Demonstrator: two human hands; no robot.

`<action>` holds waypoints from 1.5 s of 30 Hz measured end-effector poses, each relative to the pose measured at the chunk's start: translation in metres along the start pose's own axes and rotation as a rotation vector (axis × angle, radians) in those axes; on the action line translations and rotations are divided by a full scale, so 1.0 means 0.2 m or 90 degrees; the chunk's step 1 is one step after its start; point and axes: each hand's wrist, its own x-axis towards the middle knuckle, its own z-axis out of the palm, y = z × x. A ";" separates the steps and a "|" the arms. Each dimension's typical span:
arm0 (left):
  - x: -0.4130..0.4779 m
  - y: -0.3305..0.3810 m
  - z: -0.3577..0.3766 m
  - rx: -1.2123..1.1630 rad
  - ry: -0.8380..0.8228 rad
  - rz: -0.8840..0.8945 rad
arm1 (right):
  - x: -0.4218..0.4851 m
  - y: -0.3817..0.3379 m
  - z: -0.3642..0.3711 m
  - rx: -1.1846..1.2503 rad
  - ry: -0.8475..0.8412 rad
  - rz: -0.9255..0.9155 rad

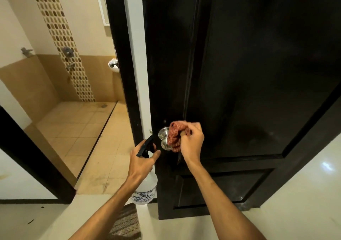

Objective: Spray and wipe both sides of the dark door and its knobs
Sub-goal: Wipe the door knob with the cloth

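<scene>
Knob on the dark door sits just left of our right hand, whose curled fingers bunch the red cloth against it; our left hand grips the spray bottle.

You stand on a pale, glossy floor. 1 woven mat lies on it at the bottom of your view, and a few dark specks lie to the left. Ahead, the tan tiled bathroom floor has 1 dark strip across it and 1 round drain near the far wall.
</scene>
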 end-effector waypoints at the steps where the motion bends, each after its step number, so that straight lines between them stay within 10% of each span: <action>1: 0.00 -0.01 0.00 0.007 0.006 -0.010 | 0.02 -0.07 0.02 -0.011 -0.023 -0.077; 8: -0.01 -0.04 0.01 0.030 0.022 -0.028 | 0.02 -0.15 0.04 -0.137 0.032 -0.208; 14: -0.05 -0.13 -0.06 0.017 0.104 -0.025 | -0.06 -0.05 0.22 -0.473 -0.293 -0.384; 20: -0.06 -0.20 -0.14 0.034 0.132 -0.058 | -0.18 0.09 0.25 -0.820 -0.354 -0.564; 24: -0.07 -0.21 -0.20 0.016 0.142 -0.044 | -0.11 0.02 0.21 -0.594 -0.145 -0.433; 31: -0.10 -0.23 -0.16 0.005 0.119 -0.054 | -0.07 0.20 0.09 0.216 -0.015 0.358; 45: -0.07 -0.17 -0.08 -0.015 0.079 -0.027 | -0.13 0.19 0.15 0.254 -0.061 0.278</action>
